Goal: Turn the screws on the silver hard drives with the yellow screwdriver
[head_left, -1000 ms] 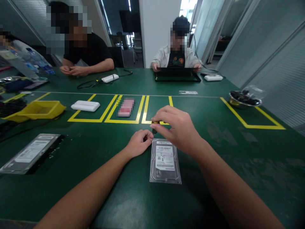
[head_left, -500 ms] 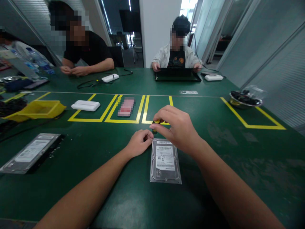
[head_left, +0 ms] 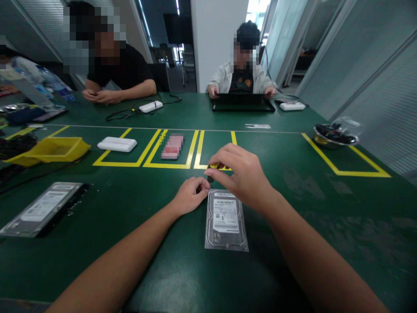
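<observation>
A hard drive (head_left: 225, 217) with a white label lies flat on the green table, straight in front of me. Above its far left corner, my right hand (head_left: 243, 174) pinches the black and yellow handle of a short screwdriver (head_left: 210, 174), held upright. The screwdriver's tip is hidden or too small to make out. My left hand (head_left: 190, 196) rests on the table at that same corner, its fingers curled closed against the drive's edge. Whatever those fingertips hold, if anything, does not show.
A second hard drive (head_left: 44, 208) lies at left, by a yellow bin (head_left: 61, 150). Beyond are a white block (head_left: 117, 144), a blurred pink object (head_left: 173, 146) and yellow tape rectangles. A metal bowl of dark items (head_left: 336, 135) stands right. Two people sit opposite, one holding a black panel (head_left: 243, 102).
The screwdriver handle has turned a little between my right fingers, showing its yellow and black parts differently. Both hands and the hard drive keep their places.
</observation>
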Demonstrator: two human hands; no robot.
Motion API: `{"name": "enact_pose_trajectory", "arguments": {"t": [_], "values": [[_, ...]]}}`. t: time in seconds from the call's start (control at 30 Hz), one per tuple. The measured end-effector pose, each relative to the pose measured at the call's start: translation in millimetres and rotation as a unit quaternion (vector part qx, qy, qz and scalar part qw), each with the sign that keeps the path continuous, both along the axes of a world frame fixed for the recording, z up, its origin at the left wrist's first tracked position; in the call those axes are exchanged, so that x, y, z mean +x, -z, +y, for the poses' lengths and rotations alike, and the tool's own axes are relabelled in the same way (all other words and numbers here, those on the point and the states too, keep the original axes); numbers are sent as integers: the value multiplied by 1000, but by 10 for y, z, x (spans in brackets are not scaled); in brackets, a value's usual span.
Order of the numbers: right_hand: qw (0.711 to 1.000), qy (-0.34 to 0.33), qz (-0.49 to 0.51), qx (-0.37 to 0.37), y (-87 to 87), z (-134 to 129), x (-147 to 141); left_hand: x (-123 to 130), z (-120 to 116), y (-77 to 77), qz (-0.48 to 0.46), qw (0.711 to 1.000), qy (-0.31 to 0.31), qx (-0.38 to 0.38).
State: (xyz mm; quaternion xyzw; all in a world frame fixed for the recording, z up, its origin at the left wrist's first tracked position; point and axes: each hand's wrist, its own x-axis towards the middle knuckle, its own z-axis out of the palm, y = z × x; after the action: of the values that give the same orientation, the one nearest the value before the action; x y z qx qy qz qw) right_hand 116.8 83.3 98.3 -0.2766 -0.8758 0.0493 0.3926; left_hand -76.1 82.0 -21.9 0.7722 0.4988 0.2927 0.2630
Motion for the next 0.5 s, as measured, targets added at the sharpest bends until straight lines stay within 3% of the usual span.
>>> {"name": "enact_pose_trajectory", "arguments": {"t": [0.33, 0.5], "values": [[1000, 18, 13, 1, -7, -8, -12, 3, -1, -12, 3, 1000, -3, 1], [1000, -15, 0, -2, 4, -12, -9, -5, 5, -10, 8, 1000, 4, 1]]}}
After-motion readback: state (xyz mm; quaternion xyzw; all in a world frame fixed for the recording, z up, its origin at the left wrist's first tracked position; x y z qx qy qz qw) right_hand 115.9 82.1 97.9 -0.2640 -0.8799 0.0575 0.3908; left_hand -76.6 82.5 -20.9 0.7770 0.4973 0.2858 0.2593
